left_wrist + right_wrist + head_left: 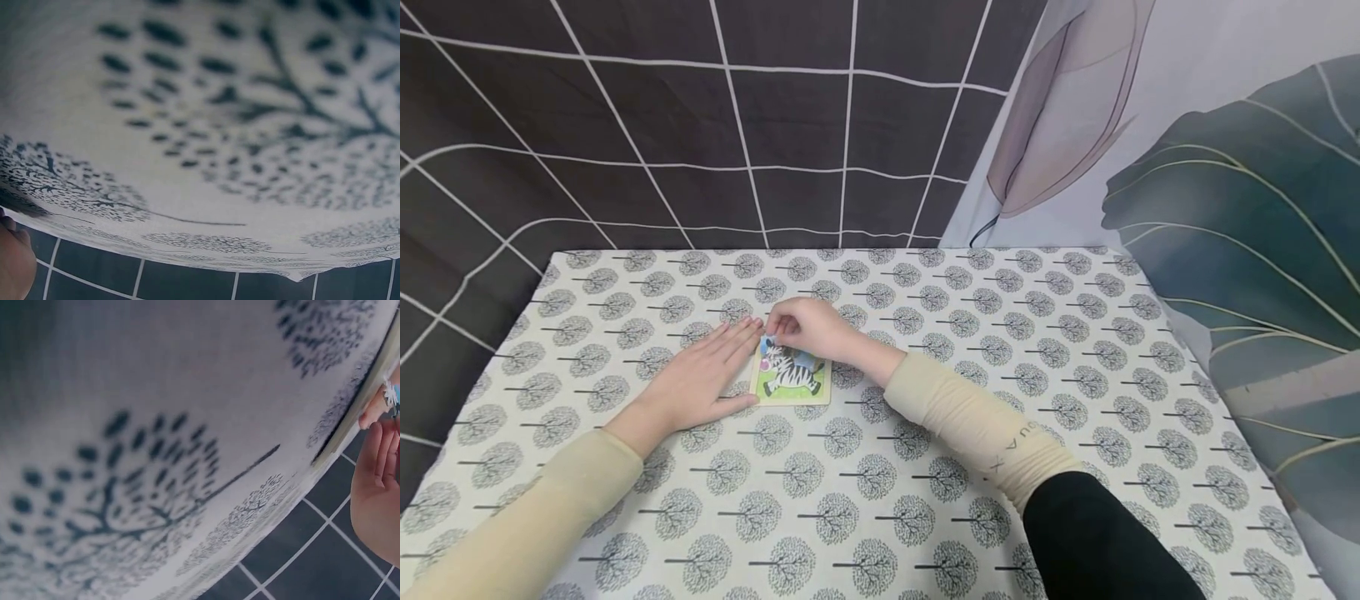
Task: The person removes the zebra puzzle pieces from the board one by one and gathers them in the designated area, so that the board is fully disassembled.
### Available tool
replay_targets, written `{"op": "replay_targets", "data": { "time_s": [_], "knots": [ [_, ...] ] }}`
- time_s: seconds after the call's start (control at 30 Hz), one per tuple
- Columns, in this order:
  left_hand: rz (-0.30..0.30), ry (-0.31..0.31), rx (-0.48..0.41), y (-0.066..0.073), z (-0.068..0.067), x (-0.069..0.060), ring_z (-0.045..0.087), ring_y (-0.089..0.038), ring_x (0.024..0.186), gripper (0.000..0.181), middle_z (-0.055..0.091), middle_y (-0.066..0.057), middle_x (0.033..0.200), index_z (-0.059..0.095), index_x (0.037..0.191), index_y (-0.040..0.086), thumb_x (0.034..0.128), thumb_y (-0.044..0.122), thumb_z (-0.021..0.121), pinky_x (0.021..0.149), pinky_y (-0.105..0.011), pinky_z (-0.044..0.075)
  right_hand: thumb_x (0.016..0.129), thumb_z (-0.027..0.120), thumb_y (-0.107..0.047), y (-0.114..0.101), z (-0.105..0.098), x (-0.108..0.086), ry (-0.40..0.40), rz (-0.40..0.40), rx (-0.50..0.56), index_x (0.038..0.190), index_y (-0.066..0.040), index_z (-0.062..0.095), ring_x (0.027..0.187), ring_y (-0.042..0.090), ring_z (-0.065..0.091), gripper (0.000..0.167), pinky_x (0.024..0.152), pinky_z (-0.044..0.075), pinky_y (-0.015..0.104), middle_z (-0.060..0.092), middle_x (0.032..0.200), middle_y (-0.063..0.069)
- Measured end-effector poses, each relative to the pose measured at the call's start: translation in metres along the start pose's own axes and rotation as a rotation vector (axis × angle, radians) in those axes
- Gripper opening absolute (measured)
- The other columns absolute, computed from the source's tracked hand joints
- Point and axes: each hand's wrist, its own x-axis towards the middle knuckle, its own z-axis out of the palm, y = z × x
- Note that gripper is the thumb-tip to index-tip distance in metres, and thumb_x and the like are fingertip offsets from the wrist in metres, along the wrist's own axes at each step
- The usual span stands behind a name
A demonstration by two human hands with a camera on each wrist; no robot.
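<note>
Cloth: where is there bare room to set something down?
Free: between right sleeve and the cloth's right edge; below the zebra picture, between left sleeve and right. Crowded: around the picture, left hand at its left, right hand at its top.

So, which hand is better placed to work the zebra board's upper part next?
Likely the right hand: it curls over the top of the zebra board, while the left hand lies outstretched at the board's left edge.

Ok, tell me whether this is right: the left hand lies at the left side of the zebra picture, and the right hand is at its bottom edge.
Not quite: the head view shows the right hand at the top edge of the zebra picture. The left hand does lie at its left side.
</note>
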Motion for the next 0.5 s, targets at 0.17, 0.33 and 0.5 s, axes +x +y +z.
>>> {"op": "replay_targets", "data": {
  "time_s": [0.17, 0.33, 0.5],
  "knots": [
    [-0.004, -0.008, -0.004, 0.0, 0.0, 0.0, 0.024, -0.041, 0.163, 0.099, 0.024, -0.022, 0.175, 0.026, 0.165, -0.005, 0.0994, 0.061, 0.057, 0.135, -0.052, 0.024, 0.096, 0.077, -0.006, 0.007, -0.012, -0.007, 0.036, 0.034, 0.137, 0.111, -0.002, 0.075, 0.1, 0.021, 0.072, 0.016, 0.092, 0.057, 0.014, 0.078, 0.109, 0.013],
    [-0.009, -0.018, 0.001, 0.0, 0.0, 0.001, 0.023, -0.041, 0.164, 0.1, 0.023, -0.022, 0.176, 0.024, 0.166, -0.004, 0.0988, 0.062, 0.058, 0.135, -0.052, 0.023, 0.093, 0.078, -0.004, 0.021, -0.028, -0.019, 0.076, 0.057, 0.163, 0.108, -0.001, 0.076, 0.099, 0.022, 0.072, 0.015, 0.092, 0.06, 0.019, 0.078, 0.107, 0.014],
    [-0.012, -0.025, 0.007, 0.001, -0.001, 0.001, 0.024, -0.041, 0.163, 0.1, 0.023, -0.022, 0.175, 0.025, 0.166, -0.004, 0.0987, 0.062, 0.058, 0.135, -0.053, 0.024, 0.092, 0.079, -0.002, 0.036, -0.043, -0.036, 0.102, 0.115, 0.176, 0.105, 0.0, 0.077, 0.095, 0.023, 0.072, 0.014, 0.089, 0.062, 0.023, 0.078, 0.105, 0.015]
  ]
}}
